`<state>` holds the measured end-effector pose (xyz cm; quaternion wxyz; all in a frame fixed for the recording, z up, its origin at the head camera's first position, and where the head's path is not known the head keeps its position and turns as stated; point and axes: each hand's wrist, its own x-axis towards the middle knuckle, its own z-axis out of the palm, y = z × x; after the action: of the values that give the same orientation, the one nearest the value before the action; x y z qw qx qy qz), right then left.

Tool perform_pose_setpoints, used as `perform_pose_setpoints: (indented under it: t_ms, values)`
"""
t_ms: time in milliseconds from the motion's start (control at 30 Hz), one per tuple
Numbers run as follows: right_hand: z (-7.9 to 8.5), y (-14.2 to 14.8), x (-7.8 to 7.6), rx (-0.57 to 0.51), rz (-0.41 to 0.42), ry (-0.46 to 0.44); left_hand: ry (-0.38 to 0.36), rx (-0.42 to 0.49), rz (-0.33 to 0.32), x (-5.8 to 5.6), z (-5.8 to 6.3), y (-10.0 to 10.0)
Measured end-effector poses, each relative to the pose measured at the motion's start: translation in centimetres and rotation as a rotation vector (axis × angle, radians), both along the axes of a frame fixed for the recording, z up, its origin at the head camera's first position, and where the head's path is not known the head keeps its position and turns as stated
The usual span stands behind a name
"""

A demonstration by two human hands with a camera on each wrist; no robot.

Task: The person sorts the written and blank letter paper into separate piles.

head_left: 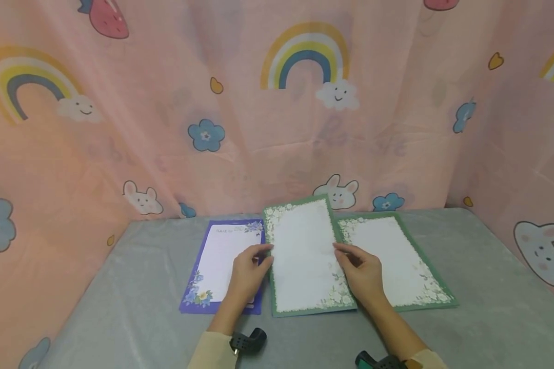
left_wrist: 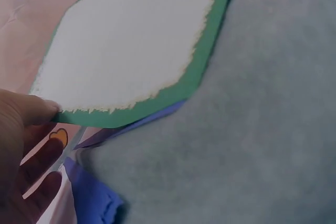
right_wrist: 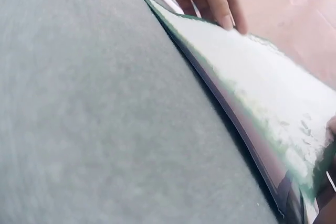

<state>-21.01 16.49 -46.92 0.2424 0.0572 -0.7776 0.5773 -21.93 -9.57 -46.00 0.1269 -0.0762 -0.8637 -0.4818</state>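
Observation:
A white sheet with a green border and pale flowers (head_left: 302, 251) stands tilted up in the middle of the table. My left hand (head_left: 245, 274) pinches its left long edge between thumb and fingers, and the thumb on top shows in the left wrist view. On the opposite edge my right hand (head_left: 365, 274) pinches the sheet. Beneath it, a purple-blue edge (left_wrist: 152, 118) peeks out in the left wrist view; how many sheets are held is hidden. To the left lies a purple-bordered sheet (head_left: 219, 256) with blue flowers, partly behind my left hand. Another green-bordered sheet (head_left: 399, 256) lies to the right.
Grey cloth covers the table (head_left: 134, 287). A pink curtain (head_left: 268, 133) printed with rainbows, rabbits and flowers hangs behind and along both sides. Dark straps (head_left: 248, 342) sit around the wrists.

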Motion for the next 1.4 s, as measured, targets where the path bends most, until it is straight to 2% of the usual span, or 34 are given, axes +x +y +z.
perform_pose_setpoints:
  t_ms: [267,533,733,1033,1400]
  values:
    - [0.3,0.2,0.0,-0.039,0.023,-0.009,-0.061,0.172,-0.012,-0.2,0.4,-0.1]
    - [1.5,1.3,-0.1,-0.03,0.102,-0.151,-0.11,0.25,-0.045,0.0,1.4,-0.2]
    - [2.7,2.4,0.3,-0.062,0.172,-0.234,-0.102,0.261,-0.081,0.2,2.3,0.1]
    - [5.0,4.7,1.1,0.003,0.178,-0.23,-0.082,0.277,-0.125,0.8,4.1,1.9]
    - [7.9,6.7,1.8,0.182,0.08,-0.224,-0.087,0.256,-0.164,1.8,7.2,4.6]
